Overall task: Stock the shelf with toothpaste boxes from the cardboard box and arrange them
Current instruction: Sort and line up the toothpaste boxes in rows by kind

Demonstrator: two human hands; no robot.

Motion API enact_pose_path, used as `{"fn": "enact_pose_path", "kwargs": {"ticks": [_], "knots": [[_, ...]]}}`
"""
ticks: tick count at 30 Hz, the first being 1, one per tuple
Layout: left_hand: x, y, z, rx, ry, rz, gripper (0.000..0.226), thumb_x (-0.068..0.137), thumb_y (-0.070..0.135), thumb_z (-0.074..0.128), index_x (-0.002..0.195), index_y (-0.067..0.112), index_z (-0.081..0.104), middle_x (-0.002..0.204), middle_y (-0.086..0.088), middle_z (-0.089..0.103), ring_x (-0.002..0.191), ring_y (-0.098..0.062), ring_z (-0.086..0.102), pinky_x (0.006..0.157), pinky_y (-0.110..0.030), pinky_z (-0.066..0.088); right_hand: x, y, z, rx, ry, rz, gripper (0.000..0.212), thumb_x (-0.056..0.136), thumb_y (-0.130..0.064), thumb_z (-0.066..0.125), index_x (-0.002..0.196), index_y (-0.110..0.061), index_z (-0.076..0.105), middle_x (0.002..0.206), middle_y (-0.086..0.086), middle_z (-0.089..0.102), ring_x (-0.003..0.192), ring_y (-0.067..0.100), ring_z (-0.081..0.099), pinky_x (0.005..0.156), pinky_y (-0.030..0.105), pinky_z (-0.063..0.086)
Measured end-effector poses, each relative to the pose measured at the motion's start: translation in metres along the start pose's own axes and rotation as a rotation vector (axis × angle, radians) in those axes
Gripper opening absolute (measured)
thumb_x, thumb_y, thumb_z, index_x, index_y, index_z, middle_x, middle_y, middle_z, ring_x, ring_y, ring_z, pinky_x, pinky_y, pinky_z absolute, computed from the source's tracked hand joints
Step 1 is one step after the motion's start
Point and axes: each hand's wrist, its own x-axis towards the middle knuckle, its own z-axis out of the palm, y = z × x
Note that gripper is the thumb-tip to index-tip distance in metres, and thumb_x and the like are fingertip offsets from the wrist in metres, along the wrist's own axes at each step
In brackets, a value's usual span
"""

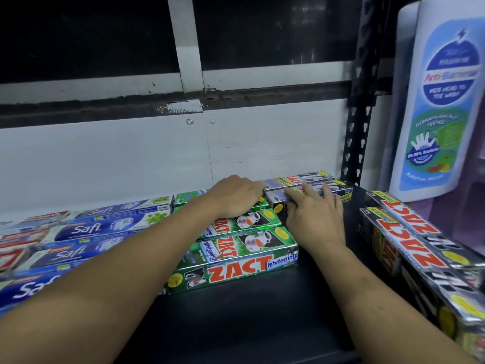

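Two black ZACT toothpaste boxes point(312, 186) lie side by side at the back of the dark shelf point(236, 319). My left hand point(235, 197) curls over their left ends. My right hand point(313, 220) rests flat on the nearer black box, fingers spread along it. Green ZACT Whitening boxes point(236, 261) lie in a stack just left of my hands. Blue Safi boxes point(86, 229) fill the shelf's left part. The cardboard box is out of view.
More black ZACT boxes point(420, 261) lie stacked at an angle on the right edge. A black perforated upright point(358, 132) stands behind them. Large white wash bottles point(435, 101) stand on the neighbouring shelf. A white back panel point(131, 153) closes the shelf.
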Motion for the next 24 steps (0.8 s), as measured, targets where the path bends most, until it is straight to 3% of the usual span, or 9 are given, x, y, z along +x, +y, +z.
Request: {"fn": "enact_pose_path", "kwargs": {"ticks": [2,4,11,13,17,24], "knots": [[-0.006,-0.001,-0.003,-0.035,0.023,0.047,0.06,0.098,0.041,0.013,0.141,0.016,0.048,0.146,-0.008,0.05,0.136,-0.028,0.041,0.11,-0.043,0.029,0.0,0.0,0.0,0.016,0.015,0.016,0.042,0.1,-0.036,0.033,0.139,-0.045,0.045,0.156,-0.008,0.033,0.148,0.032,0.012,0.118,0.054,0.009],[-0.017,-0.001,-0.006,-0.106,0.064,0.064,0.05,0.105,0.036,0.021,0.151,0.025,0.036,0.158,0.006,0.032,0.146,-0.017,0.026,0.117,-0.033,0.019,0.0,-0.001,0.0,0.021,0.016,0.023,0.042,0.099,-0.035,0.033,0.138,-0.044,0.046,0.155,-0.009,0.034,0.147,0.031,0.013,0.118,0.055,0.01],[-0.084,0.005,0.0,-0.092,0.075,-0.005,0.049,0.102,0.045,0.03,0.148,0.03,0.038,0.15,-0.004,0.046,0.133,-0.024,0.044,0.107,-0.037,0.037,-0.003,0.0,-0.003,0.003,0.006,0.029,0.042,0.101,-0.035,0.032,0.139,-0.044,0.045,0.155,-0.007,0.035,0.148,0.033,0.013,0.118,0.058,0.009],[-0.102,0.007,0.008,-0.05,0.081,-0.027,0.053,0.1,0.052,0.03,0.15,0.034,0.033,0.15,0.0,0.045,0.136,-0.023,0.041,0.111,-0.04,0.034,0.0,0.002,-0.001,0.023,-0.008,0.012,0.042,0.101,-0.033,0.032,0.14,-0.04,0.046,0.154,-0.004,0.036,0.147,0.035,0.013,0.117,0.059,0.01],[-0.129,0.008,0.025,0.12,0.161,-0.016,0.064,0.098,0.063,0.016,0.154,0.033,0.026,0.162,0.011,0.02,0.15,-0.016,0.017,0.122,-0.043,0.011,0.01,0.007,0.006,0.098,-0.067,-0.046,0.042,0.1,-0.021,0.034,0.138,-0.031,0.048,0.153,0.007,0.036,0.142,0.042,0.013,0.114,0.058,0.021],[-0.149,0.012,0.037,0.215,0.299,-0.036,0.073,0.096,0.069,0.006,0.154,0.03,0.028,0.16,0.011,0.028,0.149,-0.015,0.02,0.121,-0.043,0.013,0.008,0.006,0.003,0.113,-0.075,-0.043,0.044,0.099,-0.017,0.036,0.14,-0.031,0.047,0.157,0.005,0.029,0.144,0.042,0.006,0.111,0.06,0.026]]}}
